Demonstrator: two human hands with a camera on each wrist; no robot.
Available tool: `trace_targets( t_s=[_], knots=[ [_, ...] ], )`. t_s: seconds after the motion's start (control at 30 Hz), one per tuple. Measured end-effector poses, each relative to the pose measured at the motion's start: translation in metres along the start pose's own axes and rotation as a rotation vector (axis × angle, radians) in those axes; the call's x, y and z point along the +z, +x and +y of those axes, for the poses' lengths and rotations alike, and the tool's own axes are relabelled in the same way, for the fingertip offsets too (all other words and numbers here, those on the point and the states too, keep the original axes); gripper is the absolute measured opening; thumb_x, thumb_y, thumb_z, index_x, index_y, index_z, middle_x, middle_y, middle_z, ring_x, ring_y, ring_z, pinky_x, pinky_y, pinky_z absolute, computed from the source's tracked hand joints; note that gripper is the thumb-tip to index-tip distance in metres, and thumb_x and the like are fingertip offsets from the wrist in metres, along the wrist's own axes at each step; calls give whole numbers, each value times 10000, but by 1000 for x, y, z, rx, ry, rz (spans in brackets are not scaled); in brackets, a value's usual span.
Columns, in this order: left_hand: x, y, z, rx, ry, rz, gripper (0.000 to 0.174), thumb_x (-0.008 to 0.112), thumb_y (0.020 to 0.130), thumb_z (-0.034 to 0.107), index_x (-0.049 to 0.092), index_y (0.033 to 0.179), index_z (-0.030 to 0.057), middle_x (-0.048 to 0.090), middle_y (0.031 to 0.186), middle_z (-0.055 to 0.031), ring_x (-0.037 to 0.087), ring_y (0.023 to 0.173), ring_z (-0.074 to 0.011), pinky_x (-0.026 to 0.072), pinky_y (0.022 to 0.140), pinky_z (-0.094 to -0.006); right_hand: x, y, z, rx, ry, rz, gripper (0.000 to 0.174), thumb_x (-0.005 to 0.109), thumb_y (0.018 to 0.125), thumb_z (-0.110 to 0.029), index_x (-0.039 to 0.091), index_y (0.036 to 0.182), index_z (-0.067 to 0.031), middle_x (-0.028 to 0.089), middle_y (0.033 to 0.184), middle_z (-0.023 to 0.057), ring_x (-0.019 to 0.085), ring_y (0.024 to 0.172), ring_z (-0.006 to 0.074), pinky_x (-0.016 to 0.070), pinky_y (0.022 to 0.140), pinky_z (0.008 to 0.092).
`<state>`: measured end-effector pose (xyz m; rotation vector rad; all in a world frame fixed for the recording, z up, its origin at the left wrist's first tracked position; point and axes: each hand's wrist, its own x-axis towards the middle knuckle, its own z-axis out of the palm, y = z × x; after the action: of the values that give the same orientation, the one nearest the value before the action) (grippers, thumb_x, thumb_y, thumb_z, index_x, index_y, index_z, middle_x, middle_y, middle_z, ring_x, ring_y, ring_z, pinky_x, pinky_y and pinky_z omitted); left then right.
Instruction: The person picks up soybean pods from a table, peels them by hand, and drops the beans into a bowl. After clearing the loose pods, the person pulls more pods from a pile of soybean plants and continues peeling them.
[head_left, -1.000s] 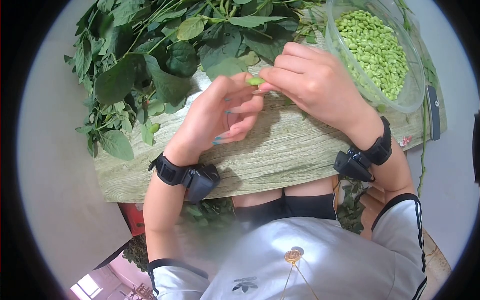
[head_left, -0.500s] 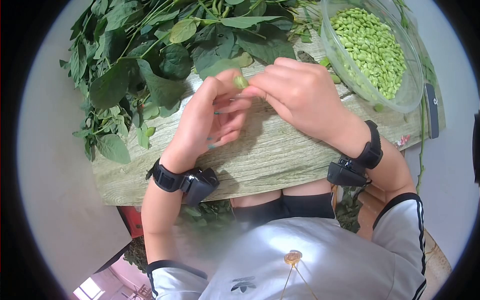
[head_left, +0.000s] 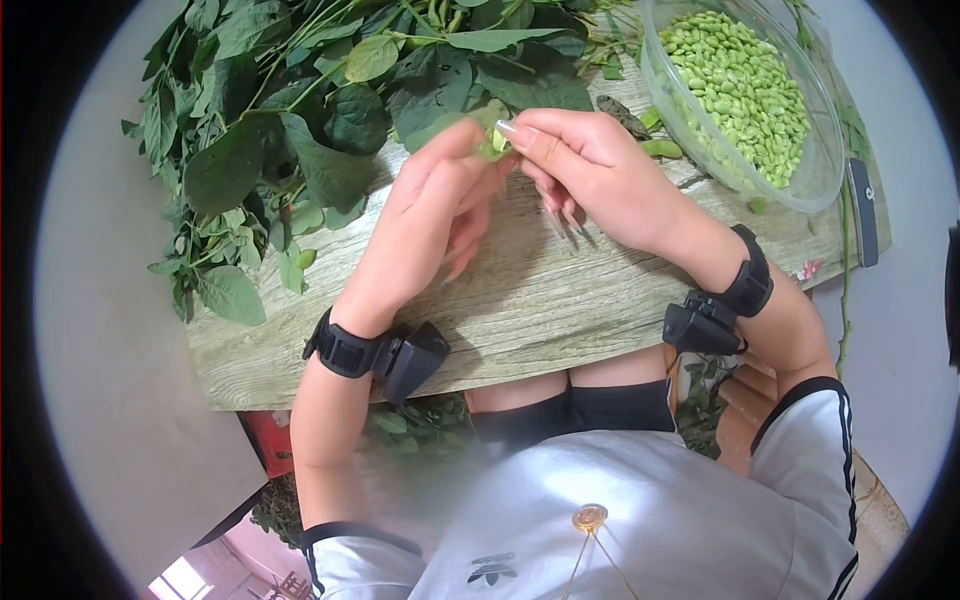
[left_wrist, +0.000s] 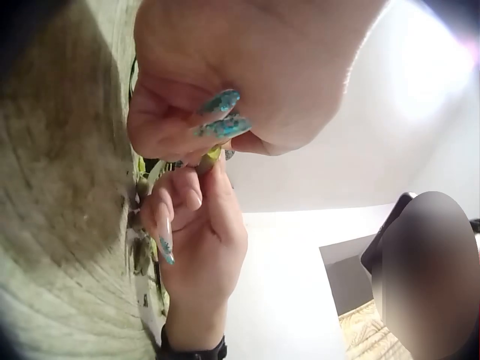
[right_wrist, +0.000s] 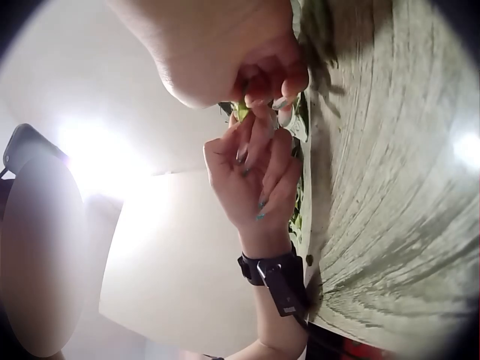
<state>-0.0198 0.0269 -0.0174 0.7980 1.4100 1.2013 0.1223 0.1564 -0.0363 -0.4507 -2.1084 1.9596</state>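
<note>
Both hands [head_left: 425, 215] [head_left: 610, 180] pinch, fingertips together, forearms [head_left: 330, 430] [head_left: 795, 325] angled inward.

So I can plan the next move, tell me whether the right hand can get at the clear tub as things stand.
Probably yes: the right hand is near the clear tub, whose top looks open, and nothing tall seems to stand between them. It is pinching a green pod, though.

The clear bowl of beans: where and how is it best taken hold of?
Probably by the near rim of the bowl, coming from the near side and pinching across it: that edge is uncovered, and bare wall shows between it and the beans.
</note>
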Motion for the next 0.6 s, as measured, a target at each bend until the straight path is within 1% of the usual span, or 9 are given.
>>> trace_targets(
  t_s=[0.1,0.17,0.2,0.27,0.3,0.37,0.4,0.47,0.6],
  knots=[
    [-3,0,-3,41,20,-8,159,388,966,192,418,860,76,419,638,32,361,425,-59,315,360,-216,0,-1,-2,-1,-16,10,304,445,1055,-280,589,938,-38,514,680,-42,509,550,28,397,474,175],
    [-2,0,-3,57,29,-15,165,387,967,195,430,868,70,432,631,28,359,422,-60,320,364,-216,-1,-2,-2,-52,-138,37,294,449,1052,-260,578,948,-18,523,680,-3,519,556,61,423,513,221],
    [-1,1,-3,53,34,15,173,393,971,199,442,874,64,437,623,26,365,422,-59,326,368,-215,-1,-2,0,-50,-138,38,294,449,1052,-260,578,948,-18,523,680,-3,519,556,61,423,513,221],
    [0,1,-5,49,37,44,182,398,974,204,454,880,59,443,615,25,371,422,-57,332,373,-214,0,0,5,-303,-432,146,265,463,1041,-234,561,980,5,553,719,81,576,628,196,456,596,316],
    [-2,1,-8,57,55,62,180,420,976,204,466,887,54,434,606,30,375,426,-54,341,379,-215,0,2,8,-303,-432,147,265,463,1041,-234,561,980,5,553,719,81,576,628,196,456,596,316],
    [-3,2,-9,64,75,80,180,442,978,203,478,893,49,425,598,36,379,429,-51,350,385,-216,-1,4,14,-495,-568,194,231,483,1017,-202,554,1014,18,582,822,151,582,755,345,462,676,410],
    [-2,2,-9,82,82,63,173,471,978,201,486,903,46,435,601,36,395,437,-49,356,389,-218,-1,3,13,-495,-567,197,231,483,1017,-202,554,1014,18,582,822,151,582,755,345,462,676,410],
    [-2,3,-10,99,95,42,169,501,977,199,494,912,42,446,604,37,411,444,-47,363,393,-219,-1,-1,10,-494,-688,180,139,516,944,-130,550,930,4,617,882,181,612,860,389,484,705,458],
    [-3,4,-13,177,379,86,170,525,987,189,528,902,42,489,608,28,460,461,-44,364,399,-216,-2,-5,3,-443,-761,139,119,542,919,-125,555,907,-8,614,876,162,623,860,371,502,718,452]
  ],
)
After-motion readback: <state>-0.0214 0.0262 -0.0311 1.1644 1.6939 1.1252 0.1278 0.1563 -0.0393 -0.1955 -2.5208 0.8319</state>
